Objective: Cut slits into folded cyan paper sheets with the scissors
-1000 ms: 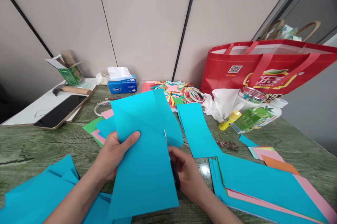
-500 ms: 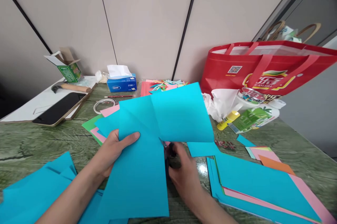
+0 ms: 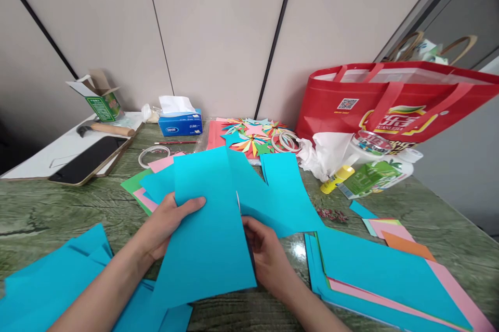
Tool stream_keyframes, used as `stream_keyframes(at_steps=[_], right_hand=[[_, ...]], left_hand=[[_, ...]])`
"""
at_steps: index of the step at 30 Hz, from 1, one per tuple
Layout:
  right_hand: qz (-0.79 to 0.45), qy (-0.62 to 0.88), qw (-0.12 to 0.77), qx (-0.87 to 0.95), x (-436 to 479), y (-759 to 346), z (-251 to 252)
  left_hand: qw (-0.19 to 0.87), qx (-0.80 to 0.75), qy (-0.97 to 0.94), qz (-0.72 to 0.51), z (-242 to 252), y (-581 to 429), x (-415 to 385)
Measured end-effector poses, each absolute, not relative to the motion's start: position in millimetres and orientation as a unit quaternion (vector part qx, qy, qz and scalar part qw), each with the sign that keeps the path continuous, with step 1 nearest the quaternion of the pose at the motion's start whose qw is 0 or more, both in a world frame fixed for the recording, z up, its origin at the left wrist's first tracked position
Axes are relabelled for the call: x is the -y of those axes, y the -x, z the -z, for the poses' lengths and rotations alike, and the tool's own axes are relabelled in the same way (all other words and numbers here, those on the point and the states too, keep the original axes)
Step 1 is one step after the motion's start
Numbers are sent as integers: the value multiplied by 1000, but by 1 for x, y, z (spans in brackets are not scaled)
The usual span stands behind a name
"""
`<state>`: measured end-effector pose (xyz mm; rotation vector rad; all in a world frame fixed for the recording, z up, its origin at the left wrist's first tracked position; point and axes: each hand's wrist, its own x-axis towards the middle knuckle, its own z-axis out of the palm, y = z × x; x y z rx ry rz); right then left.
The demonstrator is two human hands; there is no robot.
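My left hand grips a large blue sheet of paper by its left edge, thumb on top and fingers behind. My right hand is closed around scissors at the sheet's right side. Only a blade shows, poking up at the cut; the handles are hidden by the hand and paper. To the right of the cut, a blue flap bends away from the main part. Beyond it lies another blue piece on the table.
Blue paper lies at front left, and a stack of coloured sheets at right. Behind are a tissue box, paper stars, a glue stick and a red bag. A phone and hammer are at left.
The right flap of the held sheet has dropped and folded back, uncovering the paper stars and tape rolls behind. The sheet's lower edge has risen, and the scissors have become mostly hidden.
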<state>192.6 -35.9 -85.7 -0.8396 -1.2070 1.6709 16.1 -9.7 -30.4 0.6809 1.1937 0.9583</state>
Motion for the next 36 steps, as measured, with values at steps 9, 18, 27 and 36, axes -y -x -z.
stream_keyframes(at_steps=[9, 18, 27, 36], right_hand=[[-696, 318, 417, 490, 35, -201, 68], [-674, 325, 417, 515, 32, -205, 72], [-685, 336, 403, 506, 33, -203, 68], [-680, 326, 413, 511, 33, -203, 68]], left_hand=[[701, -497, -312, -406, 30, -11, 14], [701, -502, -304, -405, 28, -13, 12], [699, -502, -309, -405, 24, -14, 14], [707, -489, -311, -405, 28, -14, 13]])
